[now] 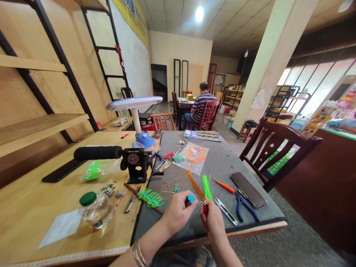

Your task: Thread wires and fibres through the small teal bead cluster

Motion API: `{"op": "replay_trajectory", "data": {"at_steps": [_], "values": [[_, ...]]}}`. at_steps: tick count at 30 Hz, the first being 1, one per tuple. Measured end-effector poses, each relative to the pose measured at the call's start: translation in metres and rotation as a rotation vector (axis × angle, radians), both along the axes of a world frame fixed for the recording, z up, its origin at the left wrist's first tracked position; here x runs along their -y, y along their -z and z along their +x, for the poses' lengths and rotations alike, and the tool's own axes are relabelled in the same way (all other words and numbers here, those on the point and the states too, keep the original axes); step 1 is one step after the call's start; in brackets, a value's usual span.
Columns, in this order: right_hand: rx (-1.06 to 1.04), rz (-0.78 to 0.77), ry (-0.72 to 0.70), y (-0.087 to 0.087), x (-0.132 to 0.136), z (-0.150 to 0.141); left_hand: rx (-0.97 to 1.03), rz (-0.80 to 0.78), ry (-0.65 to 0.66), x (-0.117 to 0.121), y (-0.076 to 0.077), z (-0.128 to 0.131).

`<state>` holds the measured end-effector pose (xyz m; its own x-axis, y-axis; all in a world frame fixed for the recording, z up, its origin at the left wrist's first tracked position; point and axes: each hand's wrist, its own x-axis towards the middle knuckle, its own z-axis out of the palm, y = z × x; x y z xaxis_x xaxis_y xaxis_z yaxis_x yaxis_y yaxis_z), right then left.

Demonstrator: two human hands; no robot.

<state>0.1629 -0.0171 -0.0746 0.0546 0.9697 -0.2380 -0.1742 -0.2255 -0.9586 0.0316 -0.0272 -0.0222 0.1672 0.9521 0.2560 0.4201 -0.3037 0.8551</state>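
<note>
My left hand (pixel 178 210) is closed around a dark piece with a round bright-blue end (pixel 191 198), the rest of it hidden by the fingers. Just to its right, my right hand (pixel 214 220) grips a small red-handled tool (pixel 205 208), its fine tip too small to make out. A bundle of bright green strands (pixel 207 187) and a band of orange strands (pixel 196 185) lie right beyond the hands on the grey mat (pixel 172 231). To the left of my left hand rests a brown stick with green bristles and blue tips (pixel 151 198). Small turquoise beads (pixel 176 188) are scattered nearby.
On the right lie thread snips (pixel 226 211), blue-handled pliers (pixel 246 207), an orange pen-like tool (pixel 225 186) and a phone (pixel 248 189). A black crank device (pixel 136 165) and a green-lidded jar (pixel 97 211) stand left. A person (pixel 204 105) sits farther back.
</note>
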Motion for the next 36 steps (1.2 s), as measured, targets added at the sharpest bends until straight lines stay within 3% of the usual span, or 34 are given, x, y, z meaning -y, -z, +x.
{"op": "replay_trajectory", "data": {"at_steps": [36], "values": [[0.049,0.011,-0.004,-0.0074,0.0009,-0.0007,0.027,-0.003,0.008,-0.0030,0.0043,0.0000]]}}
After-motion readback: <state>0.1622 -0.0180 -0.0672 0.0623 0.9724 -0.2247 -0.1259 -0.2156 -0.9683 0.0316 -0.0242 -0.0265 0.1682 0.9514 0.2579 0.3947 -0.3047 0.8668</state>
